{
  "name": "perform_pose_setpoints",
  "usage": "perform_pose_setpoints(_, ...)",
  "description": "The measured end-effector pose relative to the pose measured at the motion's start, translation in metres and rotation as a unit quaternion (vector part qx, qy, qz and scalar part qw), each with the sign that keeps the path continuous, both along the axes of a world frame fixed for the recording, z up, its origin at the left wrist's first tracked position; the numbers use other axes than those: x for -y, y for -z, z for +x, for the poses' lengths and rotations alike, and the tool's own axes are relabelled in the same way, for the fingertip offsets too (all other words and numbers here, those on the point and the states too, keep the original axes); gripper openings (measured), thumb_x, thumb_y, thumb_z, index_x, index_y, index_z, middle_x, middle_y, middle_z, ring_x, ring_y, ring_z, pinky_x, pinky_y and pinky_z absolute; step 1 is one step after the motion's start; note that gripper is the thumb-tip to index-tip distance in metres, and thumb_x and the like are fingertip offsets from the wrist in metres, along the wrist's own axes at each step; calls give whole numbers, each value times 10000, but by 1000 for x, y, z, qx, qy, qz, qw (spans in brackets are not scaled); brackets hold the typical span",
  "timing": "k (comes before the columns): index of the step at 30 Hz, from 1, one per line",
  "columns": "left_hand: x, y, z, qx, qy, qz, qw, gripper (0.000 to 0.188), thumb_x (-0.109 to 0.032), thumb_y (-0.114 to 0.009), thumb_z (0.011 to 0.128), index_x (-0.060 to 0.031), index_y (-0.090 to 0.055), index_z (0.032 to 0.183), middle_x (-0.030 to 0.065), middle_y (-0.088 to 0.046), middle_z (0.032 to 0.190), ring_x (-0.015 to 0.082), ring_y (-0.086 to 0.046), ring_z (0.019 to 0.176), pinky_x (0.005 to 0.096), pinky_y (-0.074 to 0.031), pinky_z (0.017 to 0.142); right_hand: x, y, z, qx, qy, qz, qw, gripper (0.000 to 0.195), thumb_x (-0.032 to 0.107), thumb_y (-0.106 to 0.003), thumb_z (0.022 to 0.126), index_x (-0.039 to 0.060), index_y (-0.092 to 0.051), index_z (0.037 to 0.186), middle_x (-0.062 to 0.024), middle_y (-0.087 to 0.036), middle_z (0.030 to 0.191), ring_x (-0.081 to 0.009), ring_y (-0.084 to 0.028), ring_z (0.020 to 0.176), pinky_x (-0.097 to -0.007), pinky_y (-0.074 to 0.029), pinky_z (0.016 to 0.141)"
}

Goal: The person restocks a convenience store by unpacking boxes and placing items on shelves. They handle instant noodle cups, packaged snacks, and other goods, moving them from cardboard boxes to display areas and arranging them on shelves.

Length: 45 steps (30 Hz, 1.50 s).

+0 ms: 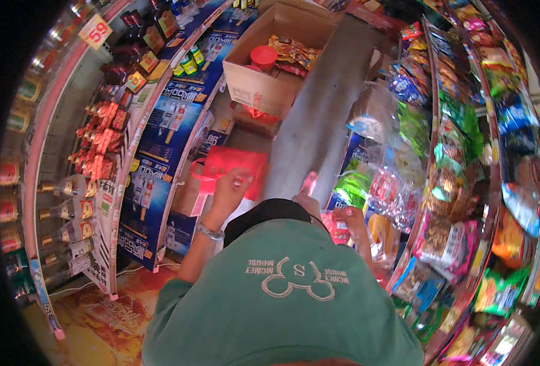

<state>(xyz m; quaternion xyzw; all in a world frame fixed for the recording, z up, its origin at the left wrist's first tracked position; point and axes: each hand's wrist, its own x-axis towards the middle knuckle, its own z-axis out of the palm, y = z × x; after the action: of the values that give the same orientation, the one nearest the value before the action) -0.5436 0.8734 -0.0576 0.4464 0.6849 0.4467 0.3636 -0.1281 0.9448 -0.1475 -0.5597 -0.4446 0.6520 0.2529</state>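
My left hand (234, 183), with a bracelet at the wrist, is held low before me with its fingers curled. Behind it in the picture is a bright red bag (233, 160) with a loop handle on its left side. Whether the fingers touch the bag cannot be told. On the other side, my right hand (351, 217) hangs with bent fingers close to a red package (336, 227). Blur hides whether it grips anything. A bright green package (353, 185) and clear plastic-wrapped goods (386, 185) lie just beyond that hand.
An open cardboard box (260, 87) holding a red round container (264, 57) and snack packets (297, 51) stands ahead, left of the grey floor (313, 105). Shelves with bottles (146, 41) and small red-labelled jars (100, 137) line the left. Bagged foods (448, 242) fill shelves at right.
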Motion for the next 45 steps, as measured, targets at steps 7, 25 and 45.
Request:
perform_pose_setpoints(7,-115,44,11,58,-110,-36,992,273,-162,-695,877,-1,-651,1092,114,-706,979,179,-685,897,313,-561,731,-217,5,-1,62,-76,22,995,256,220,-801,804,49,-612,784,4,-605,706,-103,-597,681,-266,-501,633)
perform_pose_setpoints(25,-339,19,5,-52,-297,-59,951,866,-351,-839,713,-15,-413,1389,242,-515,1332,356,-558,1189,429,-494,963,-585,-88,-251,90,-490,246,831,867,284,-888,669,33,-450,1374,-143,-576,1275,-229,-542,1202,-371,-440,1018)
perform_pose_setpoints(45,-516,213,-144,-195,-250,-531,786,1466,-599,-882,474,-214,39,1549,418,-35,1494,577,-86,1398,630,-192,1114,-627,103,-550,386,-658,322,561,1507,575,-903,454,177,67,1536,-262,35,1570,-444,5,1461,-689,-235,1072)
